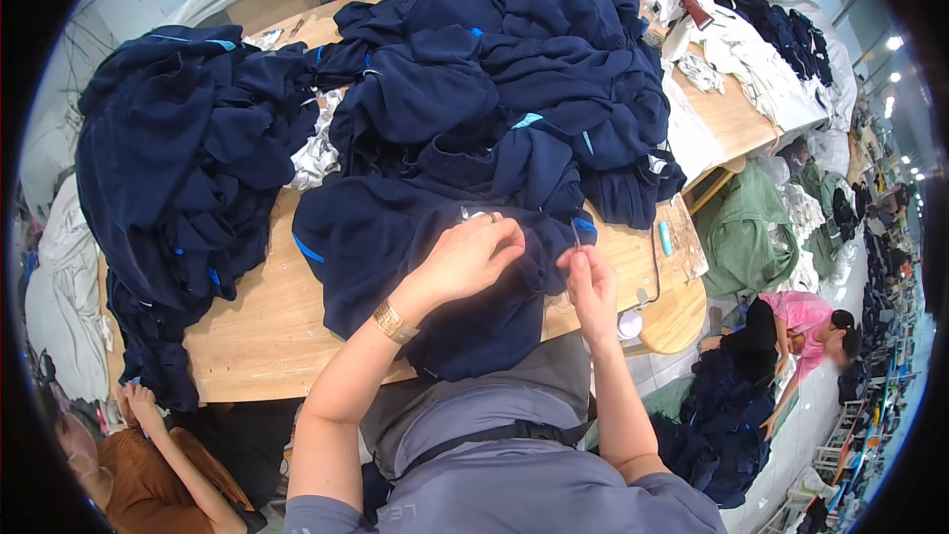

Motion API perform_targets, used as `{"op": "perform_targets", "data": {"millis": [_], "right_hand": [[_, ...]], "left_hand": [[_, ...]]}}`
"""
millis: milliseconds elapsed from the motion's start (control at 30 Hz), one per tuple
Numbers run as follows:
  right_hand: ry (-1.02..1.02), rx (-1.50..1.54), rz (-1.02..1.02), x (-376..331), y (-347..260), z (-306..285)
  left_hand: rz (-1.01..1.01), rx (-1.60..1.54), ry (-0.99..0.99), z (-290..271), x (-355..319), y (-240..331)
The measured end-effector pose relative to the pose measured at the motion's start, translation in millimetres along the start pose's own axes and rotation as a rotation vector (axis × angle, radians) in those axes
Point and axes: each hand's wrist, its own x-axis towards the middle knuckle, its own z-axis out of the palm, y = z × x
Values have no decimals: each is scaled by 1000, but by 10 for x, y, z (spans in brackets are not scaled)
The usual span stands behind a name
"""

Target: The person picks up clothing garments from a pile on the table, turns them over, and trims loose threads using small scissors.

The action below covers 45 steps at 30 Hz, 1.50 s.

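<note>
A navy garment (435, 321) with bright blue trim lies across the table's near edge and hangs over it toward my lap. My left hand (474, 255), with a gold-coloured bracelet at the wrist, is bent over the middle of this garment. Its fingers are curled down on the cloth beside a small white spot, and the fingertips are partly hidden. To its right, my right hand (591, 285) is raised at the garment's right side. Its thumb and forefinger pinch a thin, narrow thing (576, 234) near a blue trim patch; its exact kind is too small to tell.
Large piles of navy garments (198, 129) cover the left and far parts of the wooden table (242, 356). A light blue tube-shaped item (664, 237) lies at the right edge, near a wooden stool (677, 321). Other people sit at lower left (148, 475) and right (801, 321).
</note>
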Motion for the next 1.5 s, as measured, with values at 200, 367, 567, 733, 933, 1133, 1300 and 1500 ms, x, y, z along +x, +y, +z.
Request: {"op": "perform_targets", "data": {"millis": [200, 367, 567, 733, 933, 1133, 1300, 1500], "right_hand": [[-35, -889, -211, -174, -37, -82], [-44, -1061, -255, -197, -79, 6], [-77, -1129, -231, -163, -110, 76], [-76, -1155, -247, -137, -89, 98], [-42, -1009, -229, -92, -5, 39], [-10, -279, -68, -11, 187, -45], [31, -157, 8, -32, 132, 49], [-54, -100, -50, 28, 183, 192]], "left_hand": [[-27, -13, -41, -2, 9, -21], [-25, -14, -39, -1, 9, -9], [-39, -7, -53, -10, 7, 6], [-17, -3, -30, -1, -6, -14], [-16, -183, 48, -6, 23, -89], [-200, -341, -41, -170, 33, -108], [-19, -98, -64, -273, -11, -141], [124, 330, -41, -220, -81, -139]]}}
